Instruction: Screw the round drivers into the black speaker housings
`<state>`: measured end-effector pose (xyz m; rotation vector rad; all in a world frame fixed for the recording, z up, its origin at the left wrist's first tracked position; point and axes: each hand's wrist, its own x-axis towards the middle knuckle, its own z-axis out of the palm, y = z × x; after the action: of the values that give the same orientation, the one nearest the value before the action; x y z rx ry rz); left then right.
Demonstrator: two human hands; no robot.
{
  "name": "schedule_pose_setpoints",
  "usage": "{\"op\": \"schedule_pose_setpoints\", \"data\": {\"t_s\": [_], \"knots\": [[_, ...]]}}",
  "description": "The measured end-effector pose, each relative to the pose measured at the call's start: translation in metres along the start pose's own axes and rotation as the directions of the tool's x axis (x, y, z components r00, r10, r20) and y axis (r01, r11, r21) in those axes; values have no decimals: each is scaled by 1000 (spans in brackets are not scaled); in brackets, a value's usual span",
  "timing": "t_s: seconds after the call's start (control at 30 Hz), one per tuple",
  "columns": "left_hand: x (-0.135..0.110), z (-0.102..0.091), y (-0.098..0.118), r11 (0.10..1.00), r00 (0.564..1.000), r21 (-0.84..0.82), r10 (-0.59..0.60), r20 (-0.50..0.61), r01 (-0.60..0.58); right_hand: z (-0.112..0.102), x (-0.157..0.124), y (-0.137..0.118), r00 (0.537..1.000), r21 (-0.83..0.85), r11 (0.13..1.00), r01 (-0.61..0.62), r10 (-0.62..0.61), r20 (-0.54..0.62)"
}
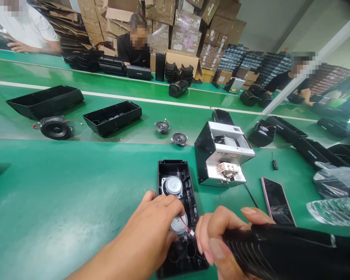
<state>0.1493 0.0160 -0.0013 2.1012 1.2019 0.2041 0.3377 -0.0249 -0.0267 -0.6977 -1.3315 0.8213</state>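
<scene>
My left hand (146, 233) presses its fingers on a round speaker driver (179, 223), which has a red wire and a small white connector (191, 233). The driver lies in the lower part of an open black plastic speaker housing (167, 167). A second driver (172, 186) sits in the housing's upper part. My right hand (221, 237) grips a long black ribbed handheld tool (268, 245) close to the housing. The hand and tool hide the housing's lower right side, and my left hand hides part of the lower driver.
A silver and black screw feeder (221, 153) stands right of the housing on the green bench (61, 202). Further right lie a small screwdriver (275, 161), a smartphone (277, 201) and plastic bags (335, 181). Loose speakers (55, 129) and black housings (112, 118) sit beyond, with co-workers (135, 44) behind.
</scene>
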Motion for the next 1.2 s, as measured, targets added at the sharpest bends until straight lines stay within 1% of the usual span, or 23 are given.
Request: {"op": "schedule_pose_setpoints", "data": {"t_s": [0.1, 0.23, 0.47, 0.6, 0.7, 0.9, 1.0, 1.1, 1.2], "knots": [[0, 0, 0, 1000, 1000, 4, -2, 11, 2, 0, 1, 0, 998, 10, 998, 62, -62, 22], [0, 0, 1, 1000, 1000, -10, -5, 8, 5, -2, 2, 2, 997, 7, 998, 69, -69, 22], [1, -1, 2, 1000, 1000, -9, -14, 15, 14, -4, 0, 6, 998, 60, 996, 62, -62, 9], [0, 0, 2, 1000, 1000, -20, -19, 5, 20, -3, 0, 5, 996, 80, 994, 80, -82, 24], [1, 0, 1, 1000, 1000, -19, -16, 6, 17, -3, 0, 6, 995, 78, 992, 97, -97, 5], [0, 0, 1, 1000, 1000, -16, -14, -7, 13, -5, -3, 7, 998, 92, 994, 57, -60, 29], [0, 0, 2, 1000, 1000, -15, -13, -2, 13, -5, -3, 6, 998, 88, 994, 58, -61, 30], [0, 0, 3, 1000, 1000, -9, -12, 0, 11, -2, -1, 4, 996, 71, 996, 62, -66, 53], [1, 0, 5, 1000, 1000, 5, -13, 2, 13, 0, 2, 4, 998, 37, 998, 46, -48, 49]]}}
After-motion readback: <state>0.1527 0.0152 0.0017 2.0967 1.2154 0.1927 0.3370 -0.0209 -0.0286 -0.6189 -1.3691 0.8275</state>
